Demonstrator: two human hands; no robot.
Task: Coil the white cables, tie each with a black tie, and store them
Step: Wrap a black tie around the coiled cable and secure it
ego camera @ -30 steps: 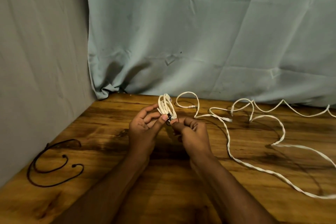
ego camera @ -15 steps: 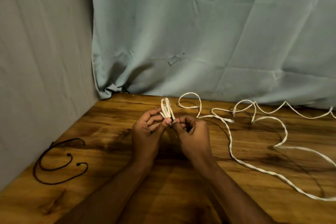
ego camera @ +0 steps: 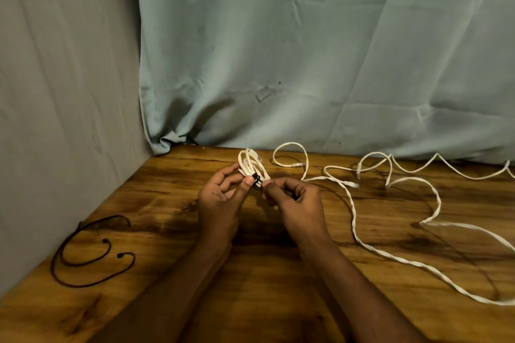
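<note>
A small coil of white cable (ego camera: 249, 164) stands above the wooden table (ego camera: 172, 231) near its back edge. My left hand (ego camera: 220, 200) holds the coil, thumb pressed at its lower part. A black tie (ego camera: 256, 179) wraps the coil there. My right hand (ego camera: 296, 199) pinches the tie's end with curled fingers. Loose white cables lie to the right: one long twisted cable (ego camera: 354, 220) runs to the right edge, and another loose cable (ego camera: 434, 189) loops behind it.
Two black ties (ego camera: 92, 253) lie curved on the table's left side near the grey wall (ego camera: 55, 120). A pale green curtain (ego camera: 306, 50) hangs right behind the table's back edge.
The hands stay together on the coil. The black tie now shows more plainly around the coil, and my right hand has shifted slightly right along it.
</note>
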